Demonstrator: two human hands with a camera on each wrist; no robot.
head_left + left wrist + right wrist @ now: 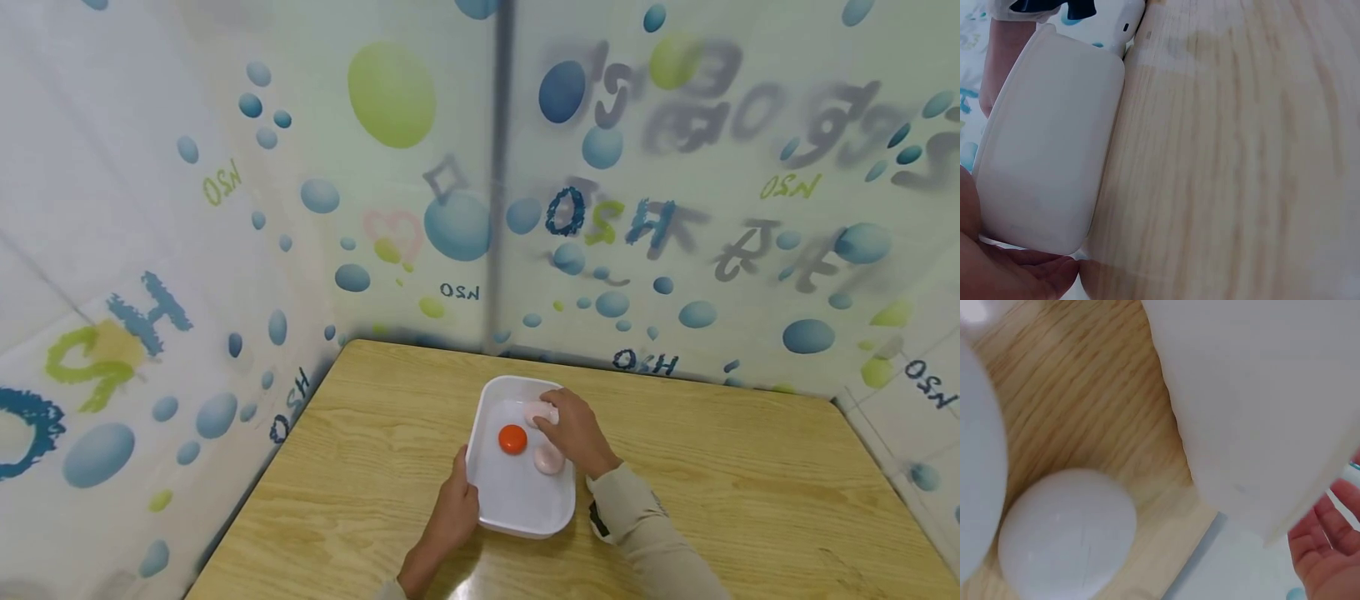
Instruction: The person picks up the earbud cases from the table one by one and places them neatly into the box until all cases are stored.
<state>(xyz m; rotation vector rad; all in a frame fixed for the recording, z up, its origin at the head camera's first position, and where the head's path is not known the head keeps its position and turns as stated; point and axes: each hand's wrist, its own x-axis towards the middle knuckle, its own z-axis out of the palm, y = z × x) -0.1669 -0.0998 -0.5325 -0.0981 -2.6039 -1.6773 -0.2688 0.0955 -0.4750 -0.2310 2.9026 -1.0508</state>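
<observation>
A white tray (517,500) rests on the wooden table. My left hand (454,504) grips its left edge; in the left wrist view, fingers (1054,275) curl at the tray's end. Over the far right part of the tray, my right hand (573,427) pinches a pale pink rounded piece (536,412), partly hidden by the fingers. A glossy orange-red round piece (513,439) lies in the tray, left of a second pale pink rounded piece (549,459). In the right wrist view, the right hand's fingers (1329,528) reach past the tray's rim.
Beside the tray, the right wrist view has a smooth white egg-shaped thing (1069,534) on the table, with a larger white curved thing (979,456) at the left edge. The right sleeve (637,521) covers part of that area. Printed curtains (420,317) surround the wooden table (360,417).
</observation>
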